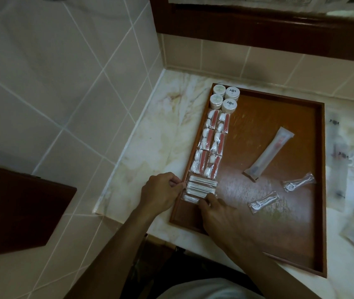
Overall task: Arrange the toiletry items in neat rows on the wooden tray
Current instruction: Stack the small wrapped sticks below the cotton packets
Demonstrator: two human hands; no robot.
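A person's left hand [161, 190] pinches the left end of the cotton swab packets [201, 187] at the near left of the wooden tray [320, 190] on a marble counter [150, 147], while the right hand [219, 210] presses curled fingers [209, 198] onto their right end. Beyond them sit six pink-and-white packets [209, 143], then four round white jars [224, 97]. Further right lie a tube sachet [268, 154] and two small clear packets [279, 193].

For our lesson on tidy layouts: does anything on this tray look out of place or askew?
Yes. A long tube packet lies diagonally mid-tray, and two small clear packets sit tilted near it, outside the neat rows along the left edge, where both hands work on the cotton buds.
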